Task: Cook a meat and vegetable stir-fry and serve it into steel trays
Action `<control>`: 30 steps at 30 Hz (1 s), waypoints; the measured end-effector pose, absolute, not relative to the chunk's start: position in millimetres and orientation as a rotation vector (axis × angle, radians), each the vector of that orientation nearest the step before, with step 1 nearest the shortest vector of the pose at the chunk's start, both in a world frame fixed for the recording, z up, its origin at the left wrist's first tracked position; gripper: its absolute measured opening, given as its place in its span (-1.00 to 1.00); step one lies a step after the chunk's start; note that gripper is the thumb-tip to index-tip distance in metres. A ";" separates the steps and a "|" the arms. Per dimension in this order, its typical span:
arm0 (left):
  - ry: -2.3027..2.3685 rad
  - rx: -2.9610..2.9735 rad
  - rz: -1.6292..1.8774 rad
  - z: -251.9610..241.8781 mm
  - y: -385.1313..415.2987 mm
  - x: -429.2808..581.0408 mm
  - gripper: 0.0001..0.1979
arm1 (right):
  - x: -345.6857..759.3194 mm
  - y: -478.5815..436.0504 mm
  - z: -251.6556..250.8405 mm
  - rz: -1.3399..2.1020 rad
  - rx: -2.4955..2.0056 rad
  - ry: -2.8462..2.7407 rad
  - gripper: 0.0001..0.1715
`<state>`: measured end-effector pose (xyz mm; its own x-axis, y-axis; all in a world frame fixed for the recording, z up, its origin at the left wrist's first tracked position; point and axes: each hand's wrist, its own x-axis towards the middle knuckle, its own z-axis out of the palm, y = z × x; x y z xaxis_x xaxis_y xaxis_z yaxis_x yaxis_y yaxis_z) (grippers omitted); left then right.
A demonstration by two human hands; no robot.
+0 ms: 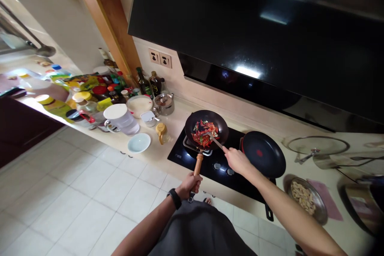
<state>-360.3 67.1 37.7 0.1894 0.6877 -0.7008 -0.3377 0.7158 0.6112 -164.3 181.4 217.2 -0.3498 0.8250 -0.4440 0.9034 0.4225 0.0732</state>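
Note:
A dark wok (206, 127) sits on the left burner of the black hob (192, 156) and holds red and green chopped peppers (204, 134). My left hand (190, 184), with a black wristband, is closed round the wok's wooden handle (197, 165). My right hand (237, 160) is closed on a metal spatula (215, 141) whose blade is in the peppers.
An empty black frying pan (263, 154) sits on the right burner. A metal bowl of pale sliced food (306, 200) and a glass lid (316, 145) lie to the right. Left of the hob are a pale blue bowl (139, 142), a white jug (120, 118), bottles and jars. A black hood (255, 28) hangs above.

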 end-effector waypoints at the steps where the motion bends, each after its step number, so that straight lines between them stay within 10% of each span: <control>1: 1.172 0.358 0.743 38.1 66.4 -360.2 -0.77 | -155.5 175.0 230.4 -0.263 1.461 2.268 -0.46; 17: 1.214 0.374 0.750 42.6 64.6 -362.6 -0.78 | -189.7 214.6 185.1 -0.193 1.588 2.241 -0.39; 30: 1.284 0.400 0.718 46.4 60.3 -363.6 -0.77 | -134.2 205.3 259.7 -0.183 1.391 2.213 -0.51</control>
<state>-363.6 60.3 46.4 0.1125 0.6813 -0.7233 -0.2595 0.7228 0.6405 -134.2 205.3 259.7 -0.3408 0.8025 -0.4897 0.8721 0.4644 0.1541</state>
